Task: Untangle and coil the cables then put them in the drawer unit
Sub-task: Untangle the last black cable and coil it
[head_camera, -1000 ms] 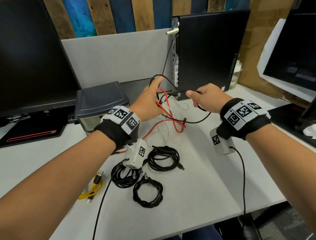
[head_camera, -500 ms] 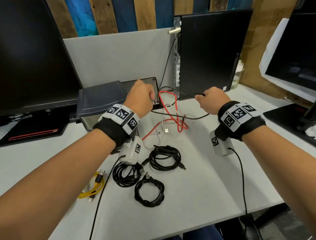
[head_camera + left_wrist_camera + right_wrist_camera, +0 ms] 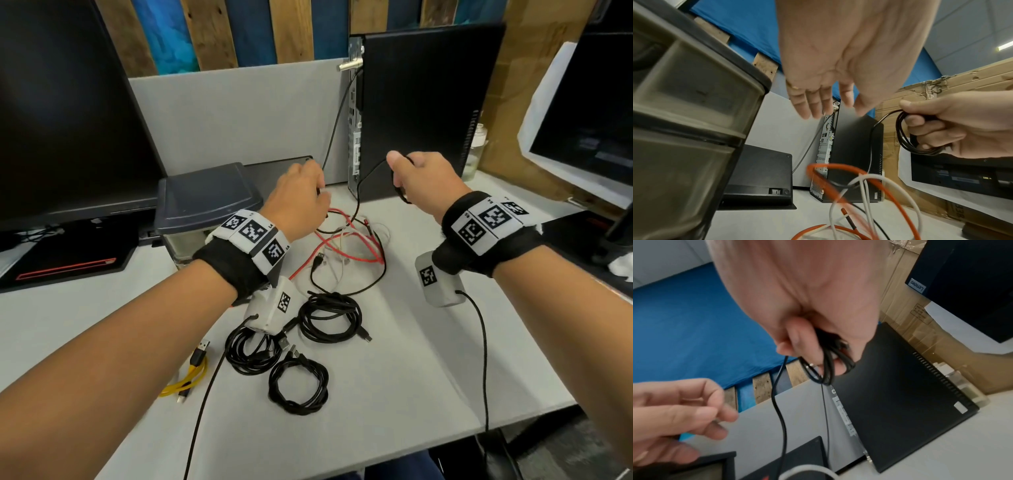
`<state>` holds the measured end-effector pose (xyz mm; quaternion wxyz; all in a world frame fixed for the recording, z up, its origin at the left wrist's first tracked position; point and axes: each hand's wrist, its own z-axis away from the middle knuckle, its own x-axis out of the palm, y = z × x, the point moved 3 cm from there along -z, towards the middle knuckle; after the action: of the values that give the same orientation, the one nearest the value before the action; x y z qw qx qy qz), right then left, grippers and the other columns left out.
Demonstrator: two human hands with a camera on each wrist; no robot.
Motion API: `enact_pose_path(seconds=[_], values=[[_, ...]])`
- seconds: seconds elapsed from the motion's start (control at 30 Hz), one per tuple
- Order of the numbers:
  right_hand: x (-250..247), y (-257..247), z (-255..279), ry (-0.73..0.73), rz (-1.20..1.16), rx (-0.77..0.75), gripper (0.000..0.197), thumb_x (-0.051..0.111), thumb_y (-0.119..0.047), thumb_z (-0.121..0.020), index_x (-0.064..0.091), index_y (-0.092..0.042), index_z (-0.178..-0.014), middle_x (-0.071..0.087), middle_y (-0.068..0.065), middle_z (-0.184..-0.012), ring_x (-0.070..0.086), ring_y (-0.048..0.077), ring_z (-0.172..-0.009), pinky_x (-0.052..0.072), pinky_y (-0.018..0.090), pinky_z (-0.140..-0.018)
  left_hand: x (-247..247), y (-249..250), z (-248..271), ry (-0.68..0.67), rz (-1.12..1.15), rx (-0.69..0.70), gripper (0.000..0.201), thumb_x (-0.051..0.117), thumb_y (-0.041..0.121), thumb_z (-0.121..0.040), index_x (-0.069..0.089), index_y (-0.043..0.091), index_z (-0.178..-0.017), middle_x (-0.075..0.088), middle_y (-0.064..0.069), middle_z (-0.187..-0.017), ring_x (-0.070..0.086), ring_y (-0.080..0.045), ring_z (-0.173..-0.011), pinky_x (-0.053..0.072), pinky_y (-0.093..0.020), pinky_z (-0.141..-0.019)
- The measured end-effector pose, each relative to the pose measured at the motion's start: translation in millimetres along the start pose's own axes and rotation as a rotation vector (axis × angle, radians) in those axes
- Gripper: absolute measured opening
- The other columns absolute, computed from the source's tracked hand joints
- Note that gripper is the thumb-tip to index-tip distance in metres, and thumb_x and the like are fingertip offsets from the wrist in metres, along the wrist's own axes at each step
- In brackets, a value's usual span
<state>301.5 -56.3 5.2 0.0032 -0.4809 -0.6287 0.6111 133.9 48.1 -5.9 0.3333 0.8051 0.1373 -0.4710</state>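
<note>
Now blk cable (image 3: 906, 139) coiled in R hand (image 3: 953, 128), L hand (image 3: 838, 53) apart

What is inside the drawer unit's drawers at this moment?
Nothing can be made out: in the left wrist view the drawer unit has cloudy, blurred drawer fronts. The coiled black cables lie on the desk.

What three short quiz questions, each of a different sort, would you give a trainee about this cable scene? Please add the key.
1. True or false: the left hand grips the red cable.
2. Which cable does the right hand hold in loops? A the black cable; B the yellow one; C the white one.
3. How many finished black coils lie on the desk?
Key: 1 false; 2 A; 3 three.
</note>
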Motion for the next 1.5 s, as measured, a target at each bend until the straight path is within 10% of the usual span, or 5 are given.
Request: enact_pose_path(seconds=[0.33, 0.53, 0.87, 1.07, 1.5], values=[[4.8, -27.6, 8.8, -0.292, -1.016, 0.111, 0.041, 0.034, -0.033, -0.102, 0.046, -0.016, -0.066, 0.043, -0.002, -0.051, 0.035, 0.012, -0.042, 0.035, 0.026, -0.058, 24.6, 16.1, 7.6, -0.302, 0.152, 0.143, 0.017, 0.051, 0.026, -0.097, 0.056, 0.018, -0.111, 0.066, 0.003, -0.107, 0.062, -0.017, -0.092, 0.049, -0.03, -0.079], [0.1, -36.7, 5.4, -0.184, -1.423, 0.088, 0.029, 0.037, -0.019, -0.102, 0.05, -0.008, -0.079, 0.058, 0.025, -0.127, 0.06, 0.027, -0.117, 0.049, 0.033, -0.099, 48.2, 8.0, 22.1, -0.589, -0.046, 0.215, 0.014, 0.051, 0.023, -0.095, 0.059, 0.017, -0.105, 0.063, 0.0, -0.101, 0.058, -0.018, -0.093, 0.047, -0.031, -0.085], [26.1, -10.1, 13.7, -0.273, 0.352, -0.12, 0.034, 0.034, -0.029, -0.102, 0.056, -0.003, -0.101, 0.063, 0.013, -0.09, 0.059, 0.028, -0.087, 0.043, 0.032, -0.071, 13.7, 11.5, 5.6, -0.091, 0.044, 0.152, 0.012, 0.044, 0.026, -0.098, 0.055, 0.023, -0.095, 0.063, 0.008, -0.086, 0.052, -0.016, -0.087, 0.036, -0.035, -0.088], [28.2, -15.5, 24.3, -0.346, 0.132, -0.114, 0.055, 0.033, -0.052, -0.098, 0.059, -0.012, -0.071, 0.046, -0.003, -0.051, 0.046, 0.012, -0.049, 0.039, 0.025, -0.059, -8.9, 3.5, -9.1, 0.251, 0.043, 0.041, 0.016, 0.04, 0.027, -0.098, 0.054, 0.02, -0.101, 0.066, 0.001, -0.092, 0.049, -0.022, -0.094, 0.029, -0.035, -0.09], [2.1, -44.3, 18.8, -0.234, -1.218, -0.001, 0.04, 0.029, -0.036, -0.104, 0.047, -0.016, -0.075, 0.04, -0.004, -0.054, 0.044, 0.015, -0.051, 0.045, 0.027, -0.068, 23.9, 14.3, 15.4, -0.149, 0.323, 0.053, 0.019, 0.044, 0.016, -0.098, 0.061, 0.009, -0.093, 0.065, 0.001, -0.079, 0.055, 0.0, -0.051, 0.045, -0.016, -0.054]])
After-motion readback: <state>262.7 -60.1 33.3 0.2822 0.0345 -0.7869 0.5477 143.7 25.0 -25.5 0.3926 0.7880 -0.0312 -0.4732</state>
